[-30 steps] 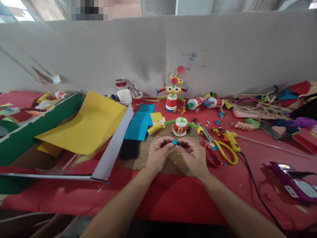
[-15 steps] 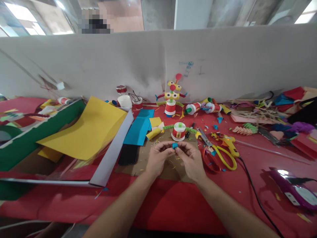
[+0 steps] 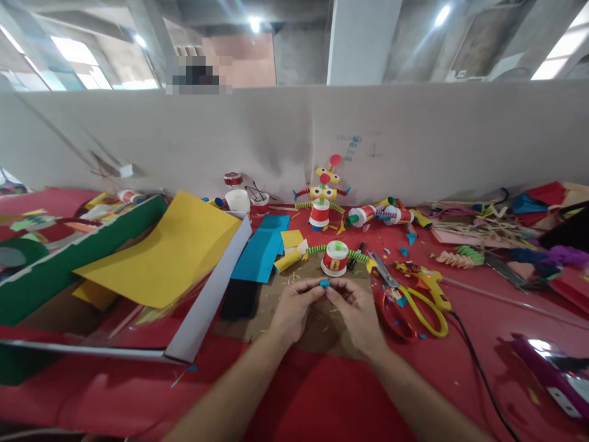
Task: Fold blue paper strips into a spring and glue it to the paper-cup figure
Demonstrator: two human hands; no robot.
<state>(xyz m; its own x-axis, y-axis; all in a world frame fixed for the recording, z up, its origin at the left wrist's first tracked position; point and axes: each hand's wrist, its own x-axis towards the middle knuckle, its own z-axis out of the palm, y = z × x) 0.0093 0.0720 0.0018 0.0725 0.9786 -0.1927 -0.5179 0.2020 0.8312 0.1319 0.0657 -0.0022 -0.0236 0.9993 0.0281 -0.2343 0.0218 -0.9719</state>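
Between the fingertips of my left hand (image 3: pixel 294 310) and my right hand (image 3: pixel 352 307) is a small piece of blue paper (image 3: pixel 324 283), pinched from both sides. Both hands are closed on it above a brown board (image 3: pixel 257 328). Just beyond them stands an upside-down red and white paper cup (image 3: pixel 335 259) with green pleated paper arms (image 3: pixel 361 256) and yellow paper ends. A yellow paper tube (image 3: pixel 289 262) lies left of the cup. To the right are scissors (image 3: pixel 414 301) with red and yellow handles and a yellow glue gun (image 3: pixel 435 287).
A box (image 3: pixel 214 276) with yellow sheets (image 3: pixel 161 252) fills the left side. Blue paper (image 3: pixel 262 248) and a black phone (image 3: pixel 239 299) lie beside it. Finished cup figures (image 3: pixel 319 212) stand at the back. A purple device (image 3: pixel 547 368) and the glue gun's cable (image 3: pixel 481 368) lie at right.
The view has tilted up a little, so everything sits lower in the picture. The blue paper piece looks slightly turned between my fingertips; both hands keep hold of it.
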